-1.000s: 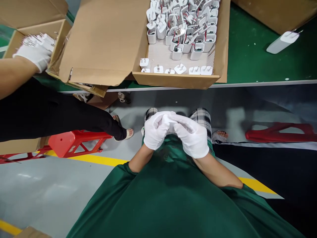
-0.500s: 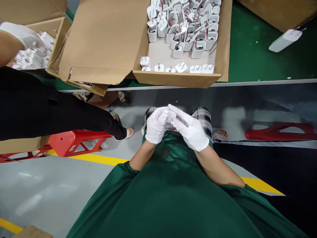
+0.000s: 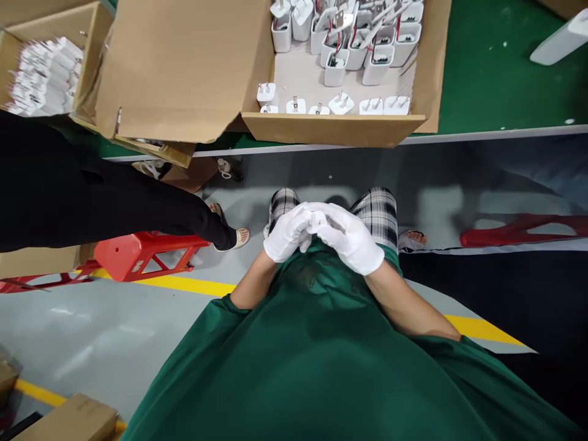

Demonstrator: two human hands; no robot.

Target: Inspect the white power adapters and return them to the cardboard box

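Above my lap, both white-gloved hands are closed around one small white plug charger (image 3: 318,222). My left hand (image 3: 290,231) grips it from the left, and my right hand (image 3: 351,237) wraps it from the right. Most of the charger is covered by the fingers; only one white end shows between them. Ahead on the bench, an open cardboard box (image 3: 331,130) holds several open white charger housings (image 3: 335,67) with red and black wires and loose pronged caps. Along its near wall stand several closed chargers (image 3: 340,104) with prongs up.
Another box (image 3: 92,61) at the left holds many white chargers. A lone white charger (image 3: 558,43) lies on the green bench (image 3: 487,79) at right. A person's black-trousered leg (image 3: 138,190) and a red stool (image 3: 133,256) are at my left; another red stool (image 3: 519,231) is at right.
My hands have drawn closer round the charger, and it has turned so one end faces up. The co-worker's gloved hand has left the left box. The view has tilted slightly downward.
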